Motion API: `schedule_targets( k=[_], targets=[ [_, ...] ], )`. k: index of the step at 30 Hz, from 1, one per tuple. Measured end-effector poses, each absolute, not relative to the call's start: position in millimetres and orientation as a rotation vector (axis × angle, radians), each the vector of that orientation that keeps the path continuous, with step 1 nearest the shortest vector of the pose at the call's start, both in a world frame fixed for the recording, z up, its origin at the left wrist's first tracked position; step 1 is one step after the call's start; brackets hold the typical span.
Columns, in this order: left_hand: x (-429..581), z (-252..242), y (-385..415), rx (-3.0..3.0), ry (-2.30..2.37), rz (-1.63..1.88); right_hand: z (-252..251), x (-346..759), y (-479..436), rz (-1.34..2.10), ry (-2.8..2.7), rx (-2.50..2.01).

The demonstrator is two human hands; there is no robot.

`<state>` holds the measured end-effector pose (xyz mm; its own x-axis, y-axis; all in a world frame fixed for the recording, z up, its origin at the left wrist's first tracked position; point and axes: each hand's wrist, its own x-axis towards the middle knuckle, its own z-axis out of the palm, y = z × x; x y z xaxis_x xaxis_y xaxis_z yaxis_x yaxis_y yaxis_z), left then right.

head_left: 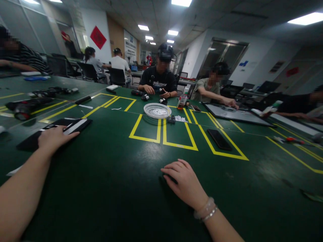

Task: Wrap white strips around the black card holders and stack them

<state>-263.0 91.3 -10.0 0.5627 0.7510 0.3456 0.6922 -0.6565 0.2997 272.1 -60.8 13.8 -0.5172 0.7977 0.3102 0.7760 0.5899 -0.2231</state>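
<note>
My left hand (pixel 54 138) lies on a flat black item (pixel 82 127) with a white strip across it, at the left of the green table. Its thumb is stretched to the right; the other fingers show only in part. What the black item is I cannot make out. Near the front middle, my right hand (pixel 185 181) is held low over the bare tabletop, or rests on it, fingers loosely stretched and nothing in them. Two bracelets circle that wrist. Farther off, a white plastic basket (pixel 148 113) stands beyond the yellow tape outlines.
A black phone (pixel 219 139) lies inside a taped outline at right. Beside the basket are a small dark block (pixel 172 119) and a bottle (pixel 181 101). Black devices (pixel 27 107) lie at left. A co-worker (pixel 161 77) sits opposite; another person works over a large board (pixel 237 114).
</note>
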Motion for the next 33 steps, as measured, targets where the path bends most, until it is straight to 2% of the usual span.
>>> schedule_targets(
  k=[6, 16, 21, 27, 33],
  targets=[
    [-254.1, -14.8, 87.2, 2.595, 1.651, 0.822, 13.7, 272.7, -61.1, 0.063, -2.45, -1.254],
    [-227.1, -4.2, 86.9, 2.583, 1.661, 1.041, 14.1, 271.4, -61.4, 0.039, -2.434, -1.217],
    [-153.5, 5.6, 78.5, 2.587, 1.505, 0.768, 14.2, 269.9, -61.7, -0.032, -2.387, -1.167],
    [-44.5, 19.4, 19.5, 2.619, 0.902, 0.388, 12.4, 261.4, -68.1, -0.099, -2.422, -1.153],
    [-23.1, 17.2, 2.8, 2.665, 0.796, 0.308, 13.8, 261.7, -68.0, 0.082, -2.431, -1.182]
  ],
)
